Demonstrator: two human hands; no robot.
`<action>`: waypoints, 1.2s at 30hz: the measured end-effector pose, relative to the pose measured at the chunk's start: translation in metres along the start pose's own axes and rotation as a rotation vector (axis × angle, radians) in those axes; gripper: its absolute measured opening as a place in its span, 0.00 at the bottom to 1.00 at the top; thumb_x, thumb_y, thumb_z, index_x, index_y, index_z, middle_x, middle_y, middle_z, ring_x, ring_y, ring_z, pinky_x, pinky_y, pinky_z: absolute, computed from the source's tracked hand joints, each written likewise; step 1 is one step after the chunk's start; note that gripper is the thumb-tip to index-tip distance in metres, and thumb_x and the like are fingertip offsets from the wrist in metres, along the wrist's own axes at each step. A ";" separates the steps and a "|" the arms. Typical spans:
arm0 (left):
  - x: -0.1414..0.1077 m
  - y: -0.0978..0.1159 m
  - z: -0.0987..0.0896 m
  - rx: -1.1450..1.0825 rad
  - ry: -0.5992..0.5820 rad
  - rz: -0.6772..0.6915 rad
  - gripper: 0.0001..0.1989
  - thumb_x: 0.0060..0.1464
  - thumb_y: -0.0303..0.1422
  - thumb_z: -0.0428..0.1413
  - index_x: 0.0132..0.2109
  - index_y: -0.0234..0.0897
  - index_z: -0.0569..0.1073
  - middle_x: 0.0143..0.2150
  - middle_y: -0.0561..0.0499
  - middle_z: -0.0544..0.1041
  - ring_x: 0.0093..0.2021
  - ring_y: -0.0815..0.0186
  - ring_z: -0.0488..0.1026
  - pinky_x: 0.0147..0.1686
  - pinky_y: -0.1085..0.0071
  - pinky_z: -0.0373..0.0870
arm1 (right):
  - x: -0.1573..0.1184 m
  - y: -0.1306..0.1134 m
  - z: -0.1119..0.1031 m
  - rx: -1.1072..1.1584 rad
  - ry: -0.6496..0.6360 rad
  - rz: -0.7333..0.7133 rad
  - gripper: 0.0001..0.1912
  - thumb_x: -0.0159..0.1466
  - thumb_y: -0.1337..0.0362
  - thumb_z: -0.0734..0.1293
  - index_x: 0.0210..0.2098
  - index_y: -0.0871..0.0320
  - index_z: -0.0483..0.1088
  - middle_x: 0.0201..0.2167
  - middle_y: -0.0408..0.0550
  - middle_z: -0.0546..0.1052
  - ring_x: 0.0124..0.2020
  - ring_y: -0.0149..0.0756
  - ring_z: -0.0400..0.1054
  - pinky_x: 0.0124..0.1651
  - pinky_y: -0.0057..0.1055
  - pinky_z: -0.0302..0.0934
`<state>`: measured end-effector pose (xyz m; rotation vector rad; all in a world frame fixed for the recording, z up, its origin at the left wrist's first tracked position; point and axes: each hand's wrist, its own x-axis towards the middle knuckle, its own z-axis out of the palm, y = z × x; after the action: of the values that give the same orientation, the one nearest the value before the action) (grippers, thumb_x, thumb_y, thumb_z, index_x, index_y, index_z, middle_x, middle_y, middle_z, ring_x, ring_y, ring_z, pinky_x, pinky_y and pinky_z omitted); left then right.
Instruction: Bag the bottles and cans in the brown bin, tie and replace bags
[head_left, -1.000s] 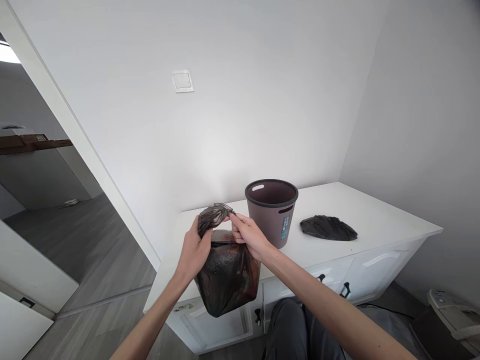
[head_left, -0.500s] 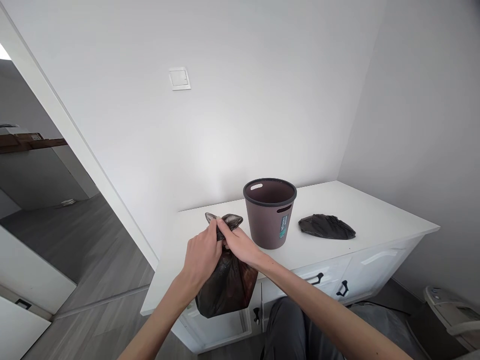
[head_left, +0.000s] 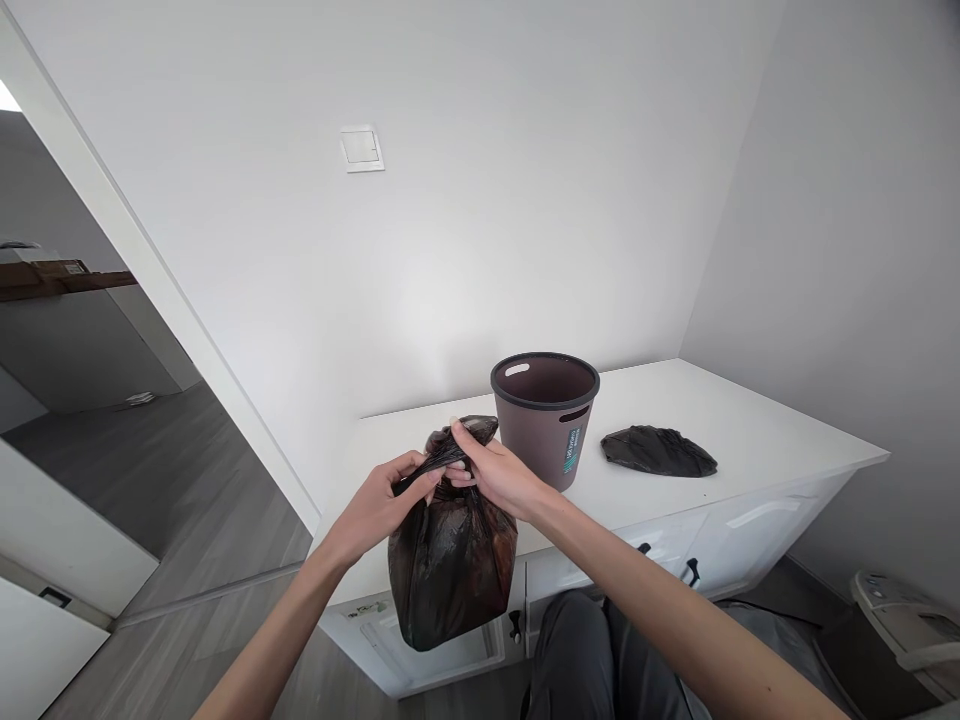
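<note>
Both hands, the left (head_left: 386, 500) and the right (head_left: 499, 475), grip the gathered neck of a filled black bag (head_left: 454, 570) beside the brown bin (head_left: 536, 435).

Gripping a bulging black bag (head_left: 454, 575) by its bunched top with left hand (head_left: 377, 508) and right hand (head_left: 504, 475), left of 1 brown bin (head_left: 544, 438).

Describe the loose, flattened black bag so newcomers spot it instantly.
On the white cabinet stands a brown bin. Right of it lies a low, crumpled black bag. Unlike the bulging bag held by the left hand and right hand, it lies untouched.
</note>
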<state>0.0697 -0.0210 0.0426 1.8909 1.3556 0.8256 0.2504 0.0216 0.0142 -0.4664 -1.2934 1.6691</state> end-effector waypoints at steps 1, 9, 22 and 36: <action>0.000 0.000 -0.002 -0.030 -0.009 -0.015 0.20 0.63 0.51 0.55 0.33 0.40 0.70 0.31 0.53 0.71 0.32 0.65 0.64 0.32 0.72 0.59 | -0.001 -0.004 -0.002 -0.032 -0.066 -0.009 0.29 0.65 0.36 0.66 0.26 0.55 0.65 0.22 0.38 0.60 0.25 0.29 0.52 0.30 0.29 0.53; 0.004 -0.004 -0.006 -0.166 0.060 -0.063 0.22 0.63 0.50 0.55 0.29 0.40 0.65 0.32 0.52 0.67 0.37 0.63 0.63 0.36 0.71 0.61 | -0.009 -0.018 -0.028 -0.647 -0.129 -0.251 0.11 0.65 0.66 0.64 0.39 0.53 0.79 0.37 0.44 0.79 0.31 0.34 0.69 0.39 0.33 0.62; -0.002 0.017 0.012 -0.086 0.068 0.013 0.25 0.68 0.53 0.47 0.33 0.40 0.73 0.32 0.52 0.74 0.35 0.63 0.69 0.37 0.69 0.64 | -0.011 0.026 -0.023 -0.683 0.323 -0.597 0.08 0.64 0.70 0.65 0.36 0.50 0.74 0.45 0.47 0.83 0.47 0.44 0.77 0.52 0.39 0.68; 0.033 0.019 0.015 -0.248 0.156 -0.076 0.24 0.54 0.57 0.62 0.37 0.38 0.80 0.35 0.49 0.81 0.36 0.62 0.75 0.34 0.70 0.68 | -0.013 0.030 -0.034 -0.910 0.296 -0.658 0.11 0.71 0.66 0.63 0.40 0.51 0.78 0.55 0.54 0.77 0.46 0.42 0.76 0.46 0.39 0.69</action>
<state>0.1008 0.0034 0.0529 1.6032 1.3398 1.0688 0.2695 0.0287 -0.0281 -0.6784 -1.6890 0.3947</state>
